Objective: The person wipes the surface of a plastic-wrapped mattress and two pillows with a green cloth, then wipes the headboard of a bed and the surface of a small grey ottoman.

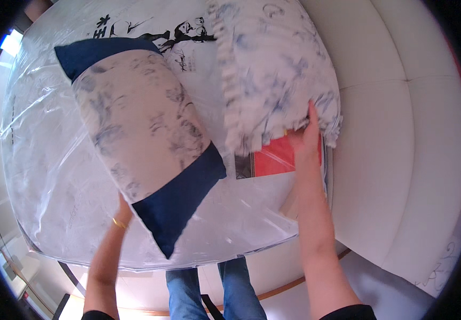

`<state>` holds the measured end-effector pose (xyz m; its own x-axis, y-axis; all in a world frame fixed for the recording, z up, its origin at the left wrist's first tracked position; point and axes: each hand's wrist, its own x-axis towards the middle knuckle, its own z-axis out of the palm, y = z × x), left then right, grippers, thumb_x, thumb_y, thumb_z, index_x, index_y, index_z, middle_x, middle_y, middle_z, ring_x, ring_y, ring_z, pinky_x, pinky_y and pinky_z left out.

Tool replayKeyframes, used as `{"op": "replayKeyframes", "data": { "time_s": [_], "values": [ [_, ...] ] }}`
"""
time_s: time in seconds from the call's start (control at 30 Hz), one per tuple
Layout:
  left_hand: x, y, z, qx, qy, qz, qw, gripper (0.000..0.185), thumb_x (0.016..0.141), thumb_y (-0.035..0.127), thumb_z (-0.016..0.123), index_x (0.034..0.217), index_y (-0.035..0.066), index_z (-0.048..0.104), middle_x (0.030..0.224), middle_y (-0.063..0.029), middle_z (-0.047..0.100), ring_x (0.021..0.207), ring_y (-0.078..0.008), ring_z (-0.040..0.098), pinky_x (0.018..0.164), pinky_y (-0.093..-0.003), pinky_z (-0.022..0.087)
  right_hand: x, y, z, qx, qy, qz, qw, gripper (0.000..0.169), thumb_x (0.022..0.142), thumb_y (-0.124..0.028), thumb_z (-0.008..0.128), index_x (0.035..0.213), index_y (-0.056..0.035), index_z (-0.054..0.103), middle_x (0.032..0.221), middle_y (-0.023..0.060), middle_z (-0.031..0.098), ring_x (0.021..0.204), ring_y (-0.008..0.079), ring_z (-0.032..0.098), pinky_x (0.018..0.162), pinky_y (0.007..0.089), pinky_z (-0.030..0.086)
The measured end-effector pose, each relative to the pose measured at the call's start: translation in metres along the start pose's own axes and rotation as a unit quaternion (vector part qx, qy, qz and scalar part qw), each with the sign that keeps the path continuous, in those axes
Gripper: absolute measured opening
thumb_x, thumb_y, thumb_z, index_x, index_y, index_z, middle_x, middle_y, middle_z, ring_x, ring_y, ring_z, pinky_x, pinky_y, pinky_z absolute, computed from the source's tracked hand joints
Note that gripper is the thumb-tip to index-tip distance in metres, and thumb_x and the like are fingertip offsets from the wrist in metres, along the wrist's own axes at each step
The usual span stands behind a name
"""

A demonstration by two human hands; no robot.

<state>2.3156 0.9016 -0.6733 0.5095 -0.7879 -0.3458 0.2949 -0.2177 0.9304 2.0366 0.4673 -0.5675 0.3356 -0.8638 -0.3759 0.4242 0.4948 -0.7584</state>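
A pillow [142, 124] with a pale patterned middle and dark blue ends lies slanted on a plastic-wrapped mattress [54, 172]. My left hand [124, 206] reaches to the pillow's lower left edge; its fingers are hidden beneath the pillow, so its grip does not show. A white ruffled pillow or folded cloth with blue-grey marks [270, 76] lies at the upper right, partly blurred. My right hand [307, 134] is at its lower ruffled edge, one finger stretched up along the fabric, the other fingers blurred or hidden. Below that edge shows a red panel [274, 158] under the plastic.
A padded cream headboard [374, 132] stands along the right side of the mattress. The person's legs in blue jeans [236, 286] are at the mattress's near edge. Black lettering and a drawing [182, 34] mark the wrapped surface at the top. Another piece of furniture stands at the lower left.
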Motion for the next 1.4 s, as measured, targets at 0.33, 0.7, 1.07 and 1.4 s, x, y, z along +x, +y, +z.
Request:
{"op": "replayKeyframes", "data": {
  "time_s": [0.33,0.7,1.07,1.4],
  "values": [
    [-0.113,-0.098,0.086,0.534,0.118,0.085,0.833,0.033,0.096,0.025,0.054,0.116,0.0,0.06,0.112,-0.027,0.063,0.105,-0.0453,0.057,0.095,-0.0485,0.043,0.032,0.08,-0.074,0.043,-0.151,0.176,0.972,0.027,0.09,-0.023,0.066,0.115,-0.0122,0.061,0.127,0.0098,0.058,0.127,0.0327,0.048,0.109,0.0524,0.037],
    [-0.102,-0.121,0.09,0.601,0.131,0.008,0.788,0.04,0.094,0.031,0.042,0.114,0.001,0.061,0.119,-0.0284,0.059,0.109,-0.0464,0.055,0.098,-0.0547,0.04,0.023,0.033,-0.122,0.114,-0.083,0.121,0.983,0.023,0.086,-0.007,0.06,0.108,0.0001,0.061,0.118,0.0165,0.063,0.124,0.0354,0.053,0.11,0.0525,0.038],
    [-0.106,-0.15,0.086,0.574,0.113,-0.04,0.81,0.04,0.095,0.031,0.044,0.123,0.004,0.055,0.127,-0.0269,0.055,0.116,-0.0452,0.051,0.1,-0.0576,0.037,0.038,0.014,0.05,-0.078,0.005,-0.01,0.997,0.038,0.091,-0.021,0.068,0.125,-0.0084,0.057,0.122,0.0063,0.064,0.105,0.0208,0.064,0.084,0.0384,0.058],
    [-0.105,-0.162,0.085,0.598,0.031,-0.151,0.786,0.039,0.098,0.029,0.039,0.124,0.006,0.058,0.133,-0.0167,0.057,0.12,-0.0354,0.053,0.106,-0.0479,0.039,0.08,-0.232,0.275,-0.186,-0.102,-0.169,0.963,0.028,0.103,-0.018,0.037,0.113,0.0042,0.052,0.118,0.0198,0.062,0.113,0.0341,0.063,0.105,0.0522,0.045]
  ]
}}
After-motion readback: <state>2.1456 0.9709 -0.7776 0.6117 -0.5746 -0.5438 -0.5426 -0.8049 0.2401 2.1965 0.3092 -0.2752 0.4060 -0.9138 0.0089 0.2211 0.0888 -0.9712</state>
